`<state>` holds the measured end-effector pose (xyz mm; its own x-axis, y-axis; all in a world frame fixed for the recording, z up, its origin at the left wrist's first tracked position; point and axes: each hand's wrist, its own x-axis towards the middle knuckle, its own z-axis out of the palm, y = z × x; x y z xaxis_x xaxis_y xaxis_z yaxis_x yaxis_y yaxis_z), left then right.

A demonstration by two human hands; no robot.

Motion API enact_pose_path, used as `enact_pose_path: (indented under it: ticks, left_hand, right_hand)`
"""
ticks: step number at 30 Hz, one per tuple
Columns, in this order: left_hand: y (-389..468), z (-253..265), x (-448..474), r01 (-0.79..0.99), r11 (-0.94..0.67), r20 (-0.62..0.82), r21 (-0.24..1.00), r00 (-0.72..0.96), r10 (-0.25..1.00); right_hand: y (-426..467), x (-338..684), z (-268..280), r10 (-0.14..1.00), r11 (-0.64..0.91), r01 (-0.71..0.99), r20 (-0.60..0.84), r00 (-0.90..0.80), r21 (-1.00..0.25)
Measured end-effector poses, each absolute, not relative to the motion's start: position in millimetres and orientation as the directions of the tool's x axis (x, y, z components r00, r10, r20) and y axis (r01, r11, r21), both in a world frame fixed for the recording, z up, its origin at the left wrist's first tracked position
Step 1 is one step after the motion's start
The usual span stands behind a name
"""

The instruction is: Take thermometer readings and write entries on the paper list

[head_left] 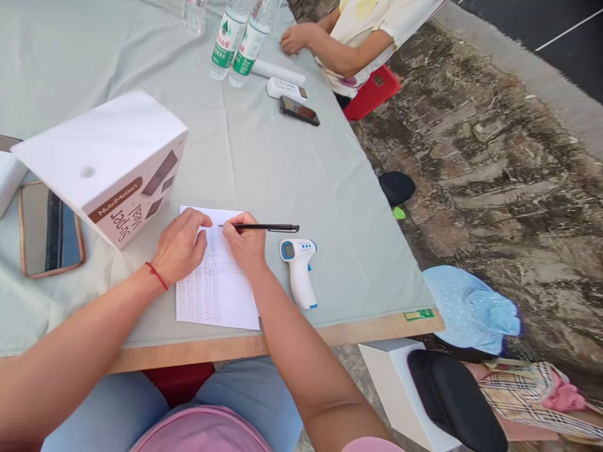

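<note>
A white sheet of paper [221, 295] covered in rows of handwriting lies on the pale green tablecloth [292, 182] near the front edge. My left hand [181, 247], with a red string on the wrist, rests flat on the sheet's upper left part. My right hand [245, 242] holds a black pen [264, 228] lying almost level, its tip near the sheet's top. A white and blue infrared thermometer [299, 270] lies just right of the paper.
A white carton [108, 163] stands to the left beside a phone [49, 229]. Two water bottles [238, 41], a white device [286, 89] and a dark phone [299, 111] lie at the far end, where another person's hand [296, 37] rests. Right of the table are a stool, bags and stone ground.
</note>
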<state>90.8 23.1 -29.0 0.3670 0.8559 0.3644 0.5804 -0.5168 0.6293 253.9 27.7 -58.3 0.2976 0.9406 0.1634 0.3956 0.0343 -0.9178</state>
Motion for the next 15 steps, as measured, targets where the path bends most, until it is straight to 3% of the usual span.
enact_pose_path:
  ticks: [15]
  left_hand:
    - [25.8, -31.7, 95.1, 0.576, -0.625, 0.364, 0.527, 0.512, 0.778]
  right_hand:
    - [25.1, 255.1, -57.9, 0.933, 0.070, 0.412, 0.206, 0.297, -0.909]
